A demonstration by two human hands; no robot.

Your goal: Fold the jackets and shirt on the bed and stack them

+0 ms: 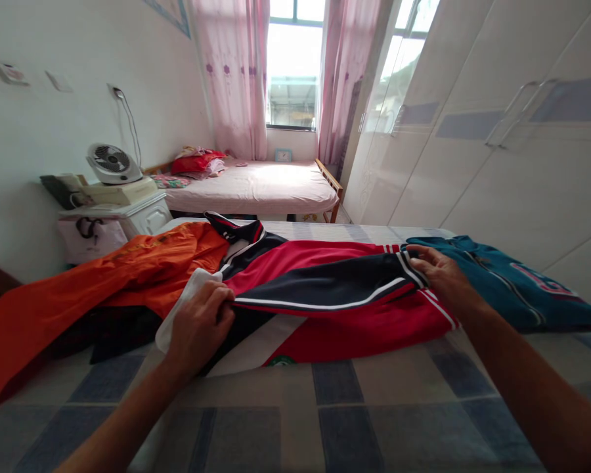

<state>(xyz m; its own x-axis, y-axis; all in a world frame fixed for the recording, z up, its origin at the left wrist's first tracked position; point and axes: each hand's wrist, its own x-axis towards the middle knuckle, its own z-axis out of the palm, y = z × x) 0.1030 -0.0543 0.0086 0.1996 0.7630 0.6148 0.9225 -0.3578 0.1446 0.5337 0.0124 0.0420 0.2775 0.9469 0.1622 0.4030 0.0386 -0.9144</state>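
Note:
A red, navy and white track jacket [320, 286] lies spread on the bed, its collar pointing to the far left. One navy sleeve with white stripes stretches across the red body. My left hand [200, 323] is closed on the cloth near the shoulder end of that sleeve, beside a white part of the jacket. At the other end, my right hand [439, 274] pinches the striped cuff, thumb on top. Part of a green round badge shows at the jacket's near edge.
An orange garment [142, 263] lies left of the jacket, over dark cloth. To the right rests a folded teal zip jacket [492, 279]. Beneath is a checked bedsheet [295, 420]. Beyond stand a second bed [276, 187], a cabinet with a fan [113, 163], and wardrobes [473, 131].

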